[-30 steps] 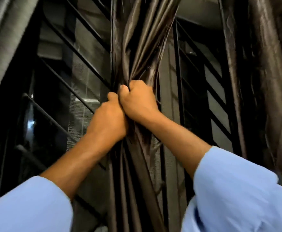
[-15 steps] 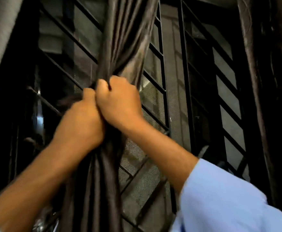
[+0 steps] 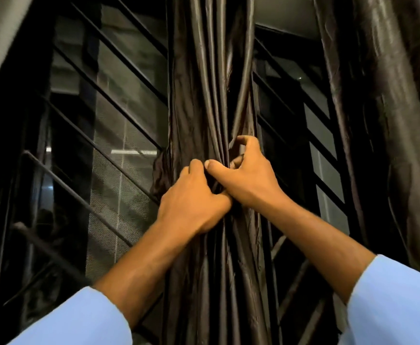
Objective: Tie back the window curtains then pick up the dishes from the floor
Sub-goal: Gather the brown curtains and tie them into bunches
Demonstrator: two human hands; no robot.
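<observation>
Nearest the camera, two light blue fabric sleeves are seen, the left sleeve (image 3: pixel 74 319) at the lower left and the right sleeve (image 3: pixel 398 300) at the lower right, with bare forearms raised from them towards the middle of the scene. The left hand (image 3: pixel 194 200) is held knuckles-up, its fingers curled into the gathered folds of a dark brown, glossy satin curtain (image 3: pixel 211 95), which is gripped at about mid-height. The right hand (image 3: pixel 248 173) is placed just beside it, touching it at the thumb side; its thumb is pressed against the bunched cloth and its fingers (image 3: pixel 243 141) are hooked round a fold at the right edge of the bundle, so that cloth is pinched there. How much cloth lies inside either palm cannot be told.

The gathered curtain hangs upright in the centre, pleated tightly above and below the hands, and covers the middle of the window. Beyond it, a black metal window grille with slanted bars (image 3: pixel 109 115) is seen on the left, backed by fine grey mesh, and more of the grille on the right. A second dark brown curtain panel (image 3: pixel 390 120) hangs loose at the far right.
</observation>
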